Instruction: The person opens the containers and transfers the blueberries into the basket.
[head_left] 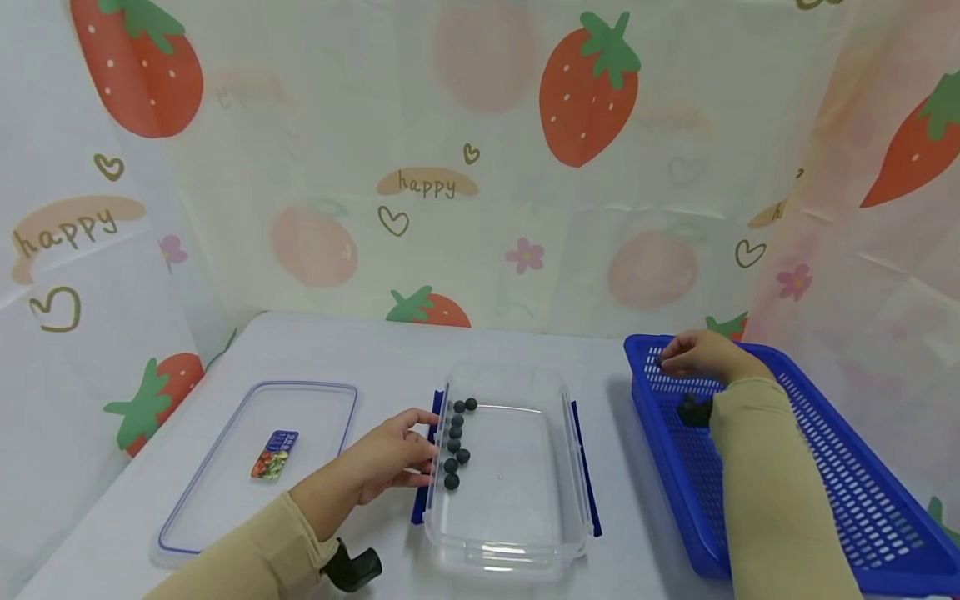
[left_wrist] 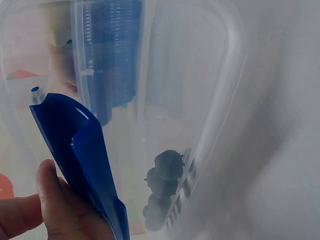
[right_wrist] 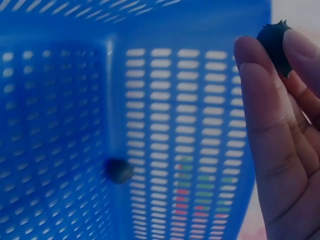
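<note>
My right hand (head_left: pixel 701 354) is over the far end of a blue plastic basket (head_left: pixel 678 492), pinching a blueberry (right_wrist: pixel 276 49) between thumb and fingertips. Another blueberry (right_wrist: pixel 120 171) lies inside that basket, by its wall. At the middle of the table stands a clear plastic container (head_left: pixel 510 546) with blue side latches. Several blueberries (head_left: pixel 453 445) sit in an uneven row along its left inner side. My left hand (head_left: pixel 386 458) touches that left side, its fingers against the lowered blue latch (left_wrist: pixel 82 145).
On the left a clear lid (head_left: pixel 217 500) with a blue seal lies flat, bearing a small printed label (head_left: pixel 274 454). Strawberry-patterned sheets (head_left: pixel 337 125) hang behind and at both sides of the white table (head_left: pixel 397 550). Black wrist cameras (head_left: pixel 352 568) are strapped to both wrists.
</note>
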